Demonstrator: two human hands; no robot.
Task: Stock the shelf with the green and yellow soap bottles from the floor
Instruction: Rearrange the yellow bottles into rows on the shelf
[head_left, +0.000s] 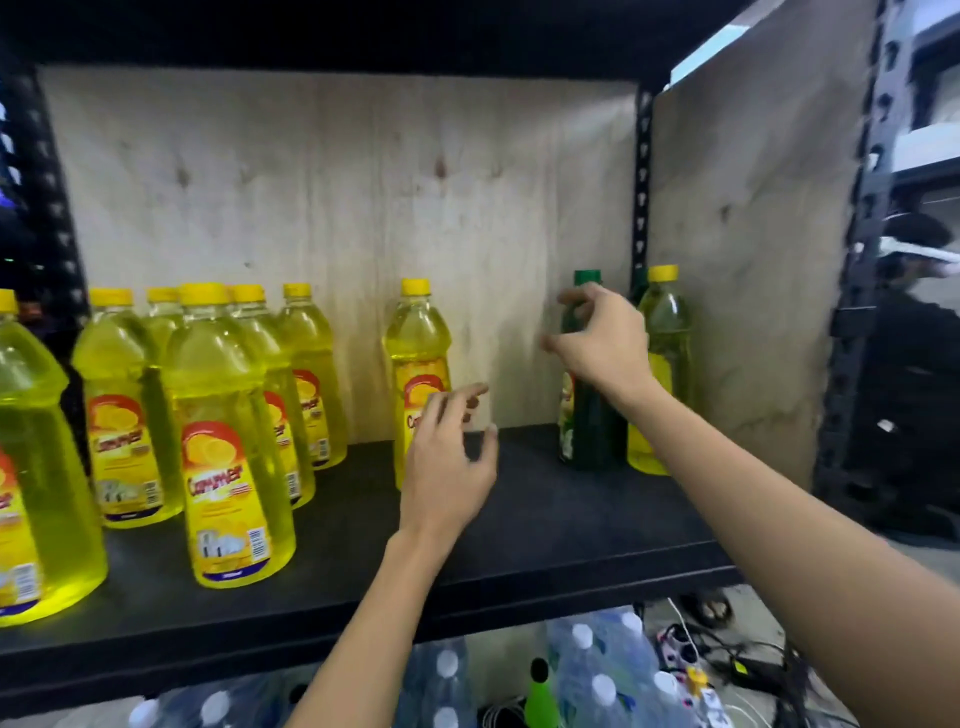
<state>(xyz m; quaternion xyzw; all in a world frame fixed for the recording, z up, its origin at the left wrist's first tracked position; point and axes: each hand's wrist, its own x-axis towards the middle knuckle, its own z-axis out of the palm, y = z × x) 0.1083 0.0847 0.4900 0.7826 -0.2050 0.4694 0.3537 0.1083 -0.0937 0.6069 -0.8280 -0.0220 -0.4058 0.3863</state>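
Observation:
A dark green soap bottle (592, 431) stands upright at the right end of the black shelf board (545, 519), next to a yellow bottle (667, 322) in the corner. My right hand (602, 343) hovers in front of the green bottle's shoulder with thumb and fingers spread, not closed on it. A single yellow bottle (415, 338) stands mid-shelf. My left hand (447, 467) is open just in front of its lower half, blurred. Several yellow bottles (228, 441) crowd the left end. Another green bottle with a black cap (540, 691) shows below the shelf.
Plywood panels (337, 208) close the shelf's back and right side. Black slotted uprights (643, 182) frame it. Below the board lie packs of clear water bottles (597, 670), and a tangle of cables with a power strip (680, 649) on the floor.

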